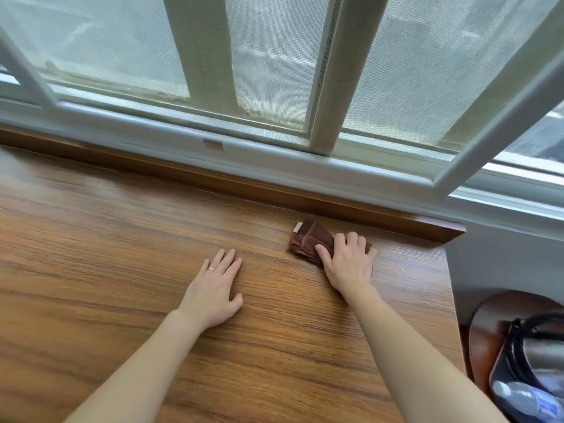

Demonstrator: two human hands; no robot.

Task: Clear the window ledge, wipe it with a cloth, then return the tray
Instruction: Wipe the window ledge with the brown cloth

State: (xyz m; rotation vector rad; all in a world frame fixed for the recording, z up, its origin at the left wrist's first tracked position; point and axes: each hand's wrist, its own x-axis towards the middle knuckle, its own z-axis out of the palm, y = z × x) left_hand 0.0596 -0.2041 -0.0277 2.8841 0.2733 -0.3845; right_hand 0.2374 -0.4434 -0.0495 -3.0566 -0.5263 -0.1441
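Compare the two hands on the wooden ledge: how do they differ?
The left hand lies flat on the bare brown wooden ledge, holding nothing; the right hand presses the folded dark red cloth. The left wears a ring, the right shows none. The right reaches nearer the window. Both rest palm down with straight fingers.

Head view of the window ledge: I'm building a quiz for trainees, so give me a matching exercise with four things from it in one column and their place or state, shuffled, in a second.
Things:
1. left hand
2. right hand
3. cloth
4. ring

Places or states:
A. folded, dark red-brown, near the ledge's back right corner
B. flat on the bare wood of the ledge, fingers straight
C. on a finger of the left hand
D. pressing down on the cloth

Pairs: 1-B, 2-D, 3-A, 4-C
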